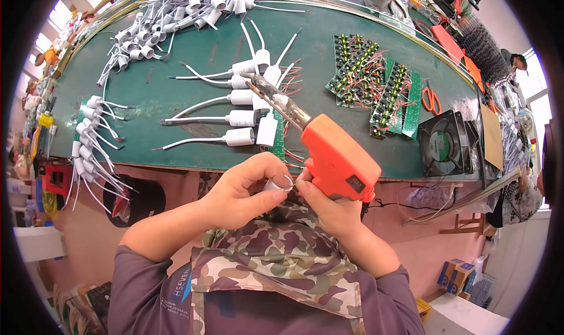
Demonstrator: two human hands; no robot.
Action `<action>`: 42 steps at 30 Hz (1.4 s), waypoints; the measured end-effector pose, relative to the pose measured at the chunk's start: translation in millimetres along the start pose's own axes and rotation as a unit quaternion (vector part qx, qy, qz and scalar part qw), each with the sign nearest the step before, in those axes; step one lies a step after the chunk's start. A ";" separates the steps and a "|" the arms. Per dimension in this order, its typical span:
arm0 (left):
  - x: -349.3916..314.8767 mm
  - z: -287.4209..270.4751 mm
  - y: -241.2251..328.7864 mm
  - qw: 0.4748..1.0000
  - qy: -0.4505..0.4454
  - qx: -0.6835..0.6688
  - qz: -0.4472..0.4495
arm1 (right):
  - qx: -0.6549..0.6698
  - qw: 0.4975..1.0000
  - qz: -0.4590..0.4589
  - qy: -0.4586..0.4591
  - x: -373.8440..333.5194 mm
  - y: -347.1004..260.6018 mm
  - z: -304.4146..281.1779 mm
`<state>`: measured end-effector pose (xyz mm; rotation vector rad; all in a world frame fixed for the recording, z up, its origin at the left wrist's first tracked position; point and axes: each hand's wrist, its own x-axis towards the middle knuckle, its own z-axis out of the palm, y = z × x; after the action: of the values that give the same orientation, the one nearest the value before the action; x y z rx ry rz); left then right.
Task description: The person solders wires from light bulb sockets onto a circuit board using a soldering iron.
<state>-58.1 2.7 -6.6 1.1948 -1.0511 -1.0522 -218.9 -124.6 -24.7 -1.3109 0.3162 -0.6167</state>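
My left hand (238, 193) is closed around a small white plastic sleeve (277, 186), its end turned toward my right hand. In my right hand (336, 213) is an orange soldering gun (342, 158), its metal tip pointing up and left over the bench. My right thumb and fingertips sit by the sleeve's end, where a thin wire seems to run; the exact contact is too small to tell. Just beyond, white sleeves with white cables (240, 137) lie in a row on a green circuit board (278, 141), with thin red wires sticking out.
The green bench (200, 47) carries a heap of white cabled sleeves (194, 6) at the back and a bundle (88, 141) over the left edge. Circuit boards with red wires (361, 70), orange-handled scissors (432, 100) and a black fan (445, 144) stand right. Other people work beyond.
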 end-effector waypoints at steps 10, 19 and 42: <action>-8.9 -1.8 15.6 0.910 0.022 0.343 0.230 | 0.075 0.997 0.021 -0.022 -7.5 -7.2 13.6; -5.1 -29.7 84.9 0.765 0.013 0.565 0.308 | -0.014 0.998 0.007 -0.064 -10.2 -20.7 -10.4; 0.2 -51.4 -8.3 0.752 0.002 0.616 0.235 | -0.188 0.980 0.028 -0.057 -64.6 -16.7 -63.1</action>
<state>-8.3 11.5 -18.7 1.7521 -2.0215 0.2069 -309.3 -139.4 -32.0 -1.6885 0.3864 -0.4437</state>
